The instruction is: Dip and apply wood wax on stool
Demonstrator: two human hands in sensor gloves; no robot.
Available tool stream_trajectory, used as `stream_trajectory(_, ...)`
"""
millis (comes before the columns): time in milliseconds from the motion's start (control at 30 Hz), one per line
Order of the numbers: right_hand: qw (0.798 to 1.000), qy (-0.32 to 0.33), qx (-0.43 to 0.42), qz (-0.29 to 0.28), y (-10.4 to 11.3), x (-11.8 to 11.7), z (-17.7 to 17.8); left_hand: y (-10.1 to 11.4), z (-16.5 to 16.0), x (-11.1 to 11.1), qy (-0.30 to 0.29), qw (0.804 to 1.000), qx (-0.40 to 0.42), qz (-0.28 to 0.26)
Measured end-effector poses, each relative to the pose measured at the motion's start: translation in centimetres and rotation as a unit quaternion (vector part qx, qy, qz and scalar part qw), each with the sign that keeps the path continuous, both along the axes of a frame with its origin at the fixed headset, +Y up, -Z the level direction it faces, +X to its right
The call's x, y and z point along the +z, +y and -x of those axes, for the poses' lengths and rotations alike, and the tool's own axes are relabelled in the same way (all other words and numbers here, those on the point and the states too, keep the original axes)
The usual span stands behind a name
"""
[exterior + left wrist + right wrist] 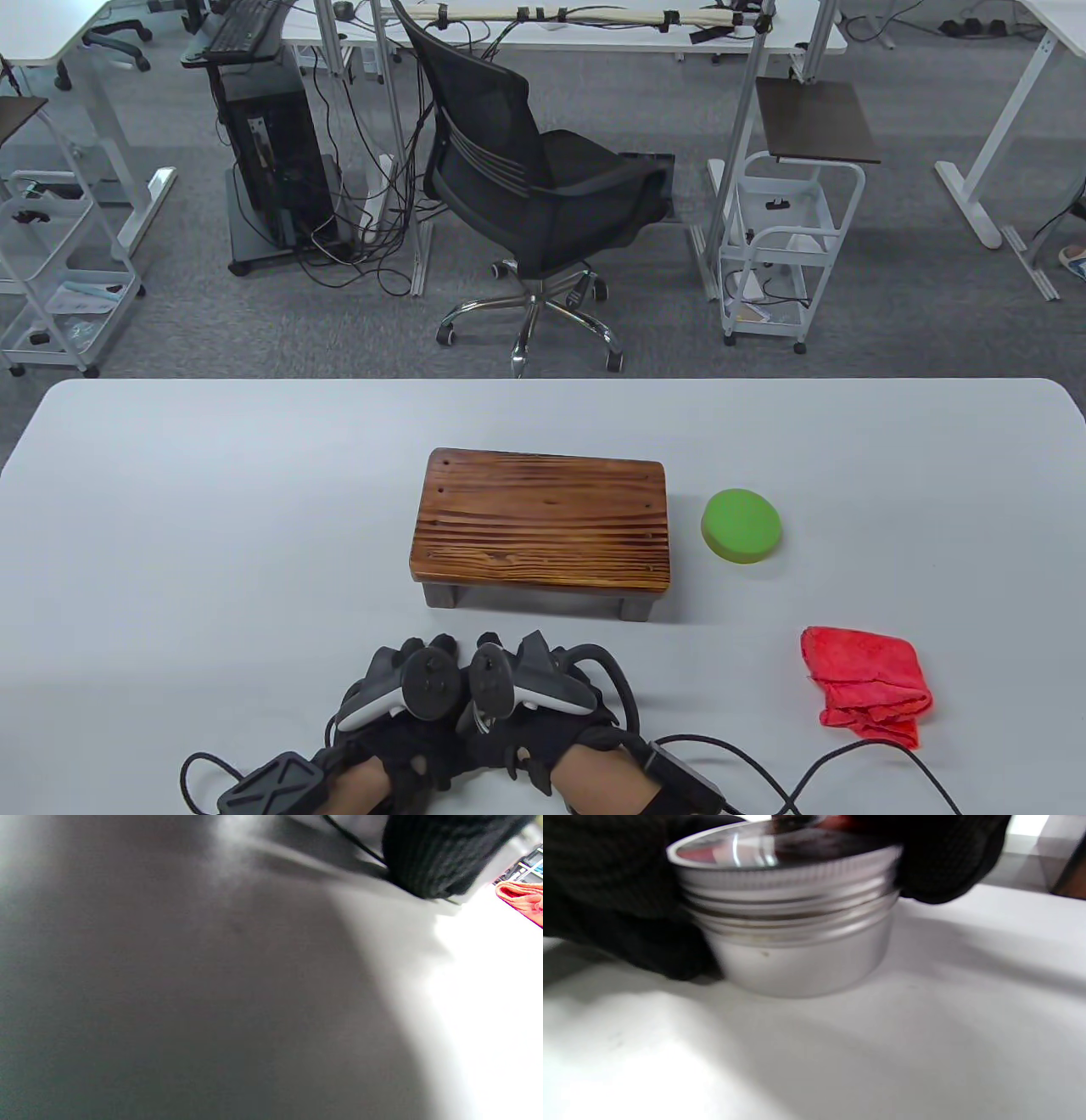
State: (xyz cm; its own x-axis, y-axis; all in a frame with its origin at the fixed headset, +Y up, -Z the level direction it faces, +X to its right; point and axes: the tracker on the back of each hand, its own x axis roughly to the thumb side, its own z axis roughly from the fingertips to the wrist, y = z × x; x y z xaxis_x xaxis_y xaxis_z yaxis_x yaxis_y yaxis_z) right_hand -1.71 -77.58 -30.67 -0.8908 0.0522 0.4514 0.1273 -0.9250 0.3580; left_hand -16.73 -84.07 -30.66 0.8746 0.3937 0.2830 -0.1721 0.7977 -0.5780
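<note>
Here both hands sit together at the bottom centre of the table view, and the right wrist view shows gloved fingers on either side of a silver wax tin (793,929): the right hand (543,679) grasps its lid from above, while the left hand (399,688) steadies the side, though how tightly I cannot tell. The wooden stool (543,531) stands mid-frame on the white table (212,526), a green sponge (742,525) to its right, a red cloth (865,686) lower right, and a black office chair (534,187) beyond

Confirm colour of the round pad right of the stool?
Bright green; the round pad shows best in the table view, lying apart from the stool.
</note>
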Motion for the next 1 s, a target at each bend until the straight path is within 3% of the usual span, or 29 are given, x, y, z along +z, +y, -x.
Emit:
stream_trajectory(233, 0.999, 0.043, -0.004, 0.026, 0.08, -0.15, -0.23, -0.01, -0.01, 0.00, 0.000, 1.000, 0.000, 0.000)
stream_trajectory(567, 0.998, -0.044, 0.052, -0.011, 0.02, 0.45, 0.00, -0.02, 0.04, 0.04, 0.001, 1.000, -0.001, 0.000)
stream_trajectory(733, 0.998, -0.040, 0.037, 0.009, -0.17, 0.18, 0.17, -0.03, -0.05, 0.08, -0.002, 1.000, -0.001, 0.000)
stream_trajectory(1000, 1.000, -0.016, 0.023, -0.004, -0.21, 0.22, 0.23, -0.04, -0.11, 0.08, -0.005, 1.000, -0.001, 0.000)
